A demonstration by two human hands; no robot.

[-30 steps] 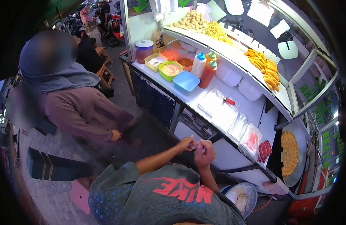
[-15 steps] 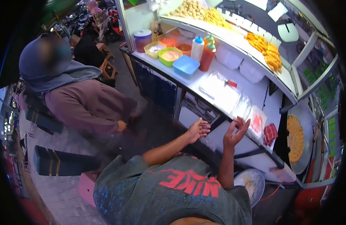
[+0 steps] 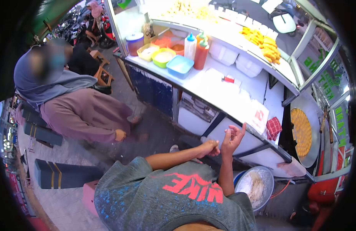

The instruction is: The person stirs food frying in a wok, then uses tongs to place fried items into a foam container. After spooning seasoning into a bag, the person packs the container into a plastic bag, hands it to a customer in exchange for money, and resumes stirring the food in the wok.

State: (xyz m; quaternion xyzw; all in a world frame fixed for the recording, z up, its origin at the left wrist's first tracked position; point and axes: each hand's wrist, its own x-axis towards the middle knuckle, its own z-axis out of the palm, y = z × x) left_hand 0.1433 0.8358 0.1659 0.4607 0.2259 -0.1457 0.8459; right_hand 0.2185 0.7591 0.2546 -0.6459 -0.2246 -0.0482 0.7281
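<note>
My left hand (image 3: 209, 149) is in front of my shirt with its fingers curled in, beside my right wrist; I see nothing in it. Whether the two touch is hard to tell. My right hand (image 3: 232, 140) is raised near the front edge of the stall counter, empty, its fingers apart and partly bent. Beyond it on the counter lie a pack with red print (image 3: 259, 116) and a red checked cloth (image 3: 274, 128). Below and to the right of my hands stands a metal basin (image 3: 265, 184) with a pale, floury content.
Sauce bottles (image 3: 201, 55), a blue tub (image 3: 180, 67) and a green bowl (image 3: 163, 57) stand on the counter. Fried food (image 3: 268, 46) fills the display shelf. A wide pan (image 3: 314, 148) of frying pieces is at right. A person in a mauve garment (image 3: 81, 111) is at left.
My left hand has gone from open, palm up, to curled, and has moved right towards my right hand. My right hand has come lower and slightly left. The view has shifted slightly.
</note>
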